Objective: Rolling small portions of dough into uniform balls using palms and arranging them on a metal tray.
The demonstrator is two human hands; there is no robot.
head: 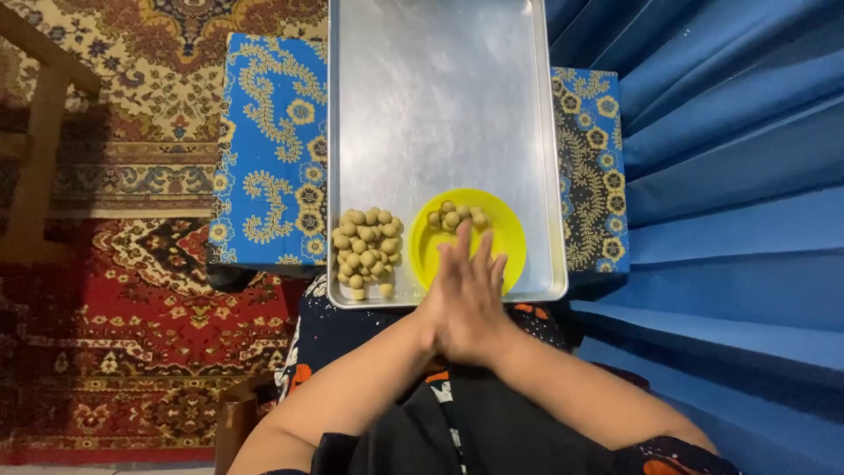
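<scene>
A thick red woven carpet with cream and dark floral patterns (114,334) covers the floor on the left, its upper part turning to beige and brown ornament. A brown wooden furniture frame (40,167) stands on it at the far left edge. In the middle sits a low table covered in bright blue cloth with yellow paisley print (268,149). Deep blue pleated fabric (721,158) fills the right side, evenly lit.

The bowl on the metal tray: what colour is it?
The bowl is bright yellow, seen in the head view.
</scene>
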